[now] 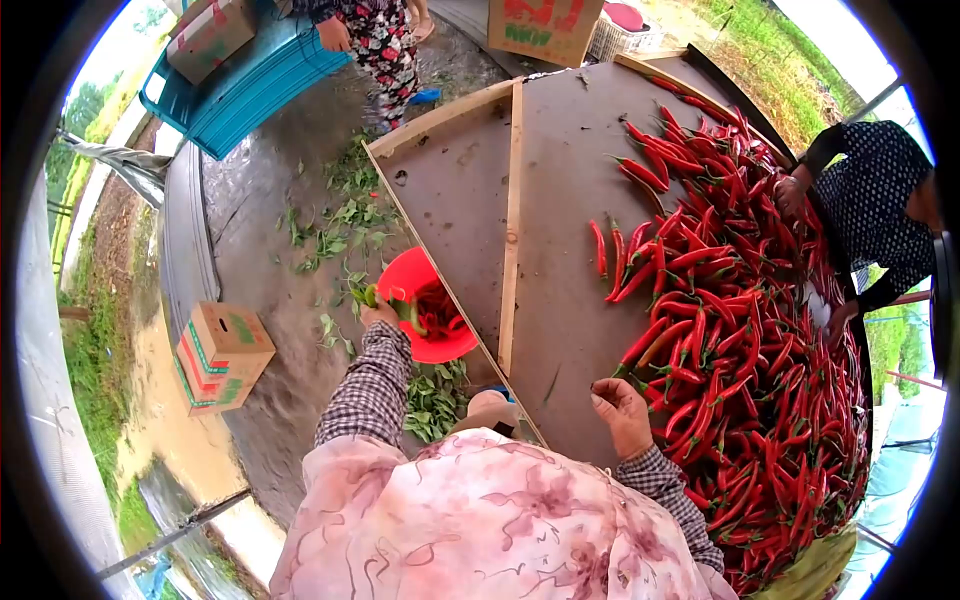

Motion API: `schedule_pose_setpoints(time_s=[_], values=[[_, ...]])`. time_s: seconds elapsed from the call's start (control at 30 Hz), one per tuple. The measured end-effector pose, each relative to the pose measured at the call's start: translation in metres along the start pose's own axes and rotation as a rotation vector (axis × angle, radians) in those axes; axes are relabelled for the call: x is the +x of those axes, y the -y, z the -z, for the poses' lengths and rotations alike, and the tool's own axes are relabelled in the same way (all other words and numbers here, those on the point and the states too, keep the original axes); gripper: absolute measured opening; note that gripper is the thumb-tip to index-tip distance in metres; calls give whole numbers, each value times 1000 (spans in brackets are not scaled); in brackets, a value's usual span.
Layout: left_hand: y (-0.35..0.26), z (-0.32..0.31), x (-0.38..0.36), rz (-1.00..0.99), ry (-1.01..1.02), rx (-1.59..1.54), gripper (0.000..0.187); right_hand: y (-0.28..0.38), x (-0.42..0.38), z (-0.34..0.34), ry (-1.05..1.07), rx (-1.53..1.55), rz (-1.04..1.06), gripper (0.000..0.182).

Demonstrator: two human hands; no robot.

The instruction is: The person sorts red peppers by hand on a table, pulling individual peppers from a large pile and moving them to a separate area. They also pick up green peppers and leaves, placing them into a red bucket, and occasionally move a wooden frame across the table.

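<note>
My left hand [379,313] is closed on green chili peppers [408,314] above the left rim of a red bucket [428,347]. Several red chili peppers [440,308] lie inside that bucket. Over the brown tabletop, my right hand [622,415] has loosely curled fingers, with thumb and forefinger slightly apart and nothing visible between them. It is at the left edge of a big heap of red chili peppers [725,350]. A thin green stem [552,385] lies on the table to the left of this hand.
Wooden strips [513,230] edge the table. Across the heap, a person in a dark patterned top [875,190] reaches into the peppers. Another person in floral trousers [380,55] stands by a blue bench [245,95]. A carton [225,355] and green leaves [345,225] are on the floor.
</note>
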State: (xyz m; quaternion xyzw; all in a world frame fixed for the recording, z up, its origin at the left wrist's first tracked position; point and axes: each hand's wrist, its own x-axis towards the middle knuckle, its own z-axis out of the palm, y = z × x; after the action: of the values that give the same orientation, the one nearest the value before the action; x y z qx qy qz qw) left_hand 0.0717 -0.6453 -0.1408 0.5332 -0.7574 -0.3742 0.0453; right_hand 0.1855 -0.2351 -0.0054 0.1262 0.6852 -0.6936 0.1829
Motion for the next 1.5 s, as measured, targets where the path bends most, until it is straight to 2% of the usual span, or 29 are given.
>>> schedule_pose_setpoints(time_s=[0.03, 0.07, 0.1, 0.13, 0.17, 0.2, 0.23, 0.3, 0.47, 0.5, 0.53, 0.57, 0.63, 0.7, 0.77, 0.8, 0.83, 0.9, 0.93, 0.97, 1.0, 1.03, 1.1, 1.13, 1.27, 1.37, 1.43, 1.47, 1.5], values=[[4, -3, 10, 9, 14, -56, 39, 5, -1, -1, -1, -5, -3, 20], [34, -25, 38, -26, 93, -302, 35, 10, -2, -2, 39, 8, -15, 20], [23, -18, 19, -23, 98, -302, 35, 13, -3, -3, 76, 22, -27, 19], [-3, 0, -17, -101, 139, -275, 32, 15, 0, -3, 71, 21, -30, 19], [-17, 13, -40, -180, 179, -248, 30, 18, 8, -4, 202, -78, 31, 20], [0, 9, -36, -324, 298, -279, 27, 22, 16, -6, 333, -177, 92, 21], [-8, 19, -61, -532, 239, -228, 21, 32, 24, -14, 333, -174, 92, 21], [-20, 35, -97, -523, 439, -325, 14, 57, 38, -44, 437, -293, 256, 28], [-18, 32, -157, -497, 701, -645, 12, 94, 53, -125, 461, -365, 195, 37], [22, 6, -136, -259, 973, -983, 15, 76, 61, -139, 548, -330, 360, 38], [0, 29, -155, -206, 970, -997, 18, 67, 65, -147, 638, -292, 525, 39], [-24, 52, -175, -153, 962, -1014, 21, 60, 68, -149, 653, -294, 524, 39], [11, 41, -157, -69, 936, -1069, 22, 54, 68, -155, 789, -664, 811, 41], [40, 44, -150, 14, 916, -1121, 22, 65, 60, -156, 819, -752, 750, 41], [67, 57, -150, -533, 497, -168, 26, 60, 60, -160, 697, -500, 661, 37], [94, 54, -139, -522, 462, -91, 21, 69, 61, -161, 670, -487, 521, 34], [105, 52, -135, -485, 424, -195, 19, 66, 69, -164, 682, -486, 517, 34], [113, 58, -132, -27, 432, -343, 13, 56, 88, -171, 519, -466, 737, 41], [76, 79, -145, 209, 505, -565, 13, 57, 96, -176, 538, -451, 708, 46], [76, 81, -143, 202, 567, -653, 15, 58, 104, -183, 559, -435, 679, 51], [75, 82, -141, 200, 604, -731, 14, 69, 108, -183, 673, -591, 322, 60], [74, 83, -140, 192, 642, -812, 14, 68, 110, -183, 687, -590, 319, 60], [70, 88, -143, 162, 664, -836, 13, 65, 113, -183, 656, -581, 398, 45], [66, 91, -146, 125, 698, -857, 14, 52, 118, -185, 655, -548, 502, 30], [62, 95, -158, 69, 732, -876, 18, 40, 106, -191, 683, -575, 600, 11], [67, 102, -160, 53, 730, -847, 17, 41, 91, -199, 736, -572, 557, 11], [93, 107, -150, 194, 586, -575, 21, 33, 89, -197, 759, -525, 481, 11], [150, 87, -129, 15, 464, -493, 28, 31, 88, -193, 764, -542, 465, 11], [161, 96, -120, 127, 399, -300, 44, 29, 87, -189, 768, -558, 448, 11]])
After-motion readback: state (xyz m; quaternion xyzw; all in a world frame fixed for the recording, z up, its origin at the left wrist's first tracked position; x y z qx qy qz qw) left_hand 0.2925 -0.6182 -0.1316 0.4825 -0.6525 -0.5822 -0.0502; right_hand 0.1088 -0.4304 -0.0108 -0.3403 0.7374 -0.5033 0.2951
